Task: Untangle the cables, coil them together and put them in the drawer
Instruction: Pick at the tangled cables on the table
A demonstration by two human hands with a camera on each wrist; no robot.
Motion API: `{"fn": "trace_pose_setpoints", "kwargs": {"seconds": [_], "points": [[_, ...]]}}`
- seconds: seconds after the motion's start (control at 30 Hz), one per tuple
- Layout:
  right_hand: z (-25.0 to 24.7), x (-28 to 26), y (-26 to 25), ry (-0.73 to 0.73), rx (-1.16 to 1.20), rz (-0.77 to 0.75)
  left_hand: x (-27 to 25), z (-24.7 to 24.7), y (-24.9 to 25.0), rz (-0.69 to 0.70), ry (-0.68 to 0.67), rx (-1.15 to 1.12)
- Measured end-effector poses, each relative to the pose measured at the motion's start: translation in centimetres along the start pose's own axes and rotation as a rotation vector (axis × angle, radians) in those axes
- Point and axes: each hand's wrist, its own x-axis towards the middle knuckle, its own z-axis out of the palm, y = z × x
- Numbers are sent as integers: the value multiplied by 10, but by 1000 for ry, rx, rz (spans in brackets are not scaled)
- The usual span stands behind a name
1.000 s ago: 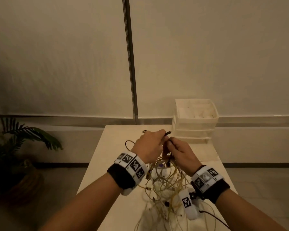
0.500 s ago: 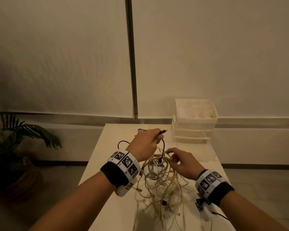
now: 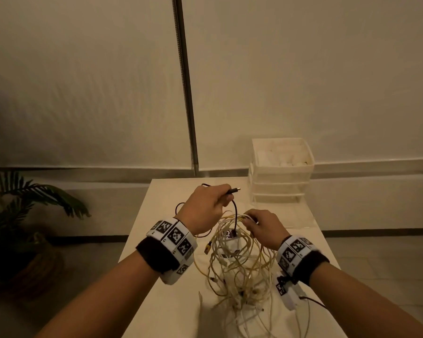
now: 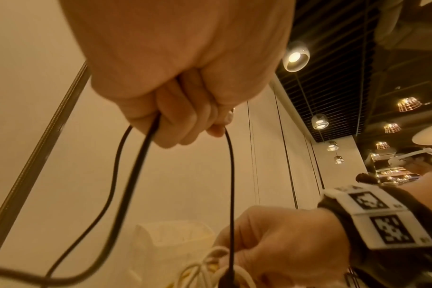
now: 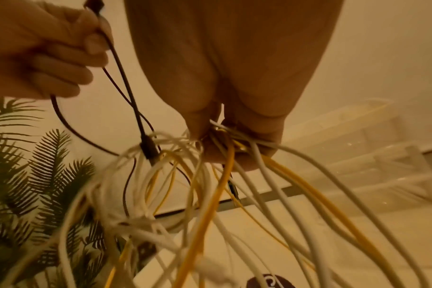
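Note:
A tangle of white and yellow cables (image 3: pixel 239 262) hangs over the pale table (image 3: pixel 156 301). My right hand (image 3: pixel 261 226) pinches the top of this bundle (image 5: pixel 234 148) and holds it up. My left hand (image 3: pixel 209 206), a little higher and to the left, grips a thin black cable (image 3: pixel 235 211); its plug (image 3: pixel 233 190) sticks out past my fingers. The black cable (image 4: pixel 231 185) drops from my left hand (image 4: pixel 183 109) into the bundle beside my right hand (image 4: pixel 279 239), and loops of it (image 5: pixel 126 91) hang from the left fingers (image 5: pixel 62 54). The white drawer unit (image 3: pixel 279 179) stands at the table's far right.
A potted palm (image 3: pixel 22 215) stands on the floor to the left of the table. A pale wall with a dark vertical strip (image 3: pixel 186 93) lies behind. More white cable (image 3: pixel 254 320) trails on the table near its front edge.
My hands have drawn apart: the left has lifted the black cable up and left, the right has sunk a little with the bundle, and a stretch of black cable now shows between them.

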Motion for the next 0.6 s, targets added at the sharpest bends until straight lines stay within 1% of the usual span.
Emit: {"fn": "trace_pose_setpoints", "kwargs": {"seconds": [0.1,0.17,0.2,0.23,0.3,0.33,0.37,0.43,0.5,0.53,0.57,0.6], "points": [[3,0,0,13,-113,10,-2,-1,3,42,48,-21],[5,-1,-5,12,-123,38,-4,-1,8,69,61,-40],[6,-2,-7,-14,-120,51,-3,-3,11,83,81,-48],[8,-3,-9,-76,-116,71,0,-5,12,89,119,-64],[11,-6,-6,-174,-67,123,6,-12,14,83,191,-97],[9,-8,-5,-155,-2,147,8,-16,15,79,206,-98],[5,-12,-6,-97,106,160,9,-19,16,78,206,-93],[-5,-21,-10,8,381,125,8,-22,16,71,193,-89],[-17,-31,-19,9,607,38,7,-22,14,51,177,-114],[-22,-36,-26,-7,653,-19,6,-22,13,41,167,-137],[-24,-38,-31,-10,623,-71,5,-22,13,34,159,-161],[-25,-37,-34,2,533,-110,4,-22,12,33,154,-178]]}}
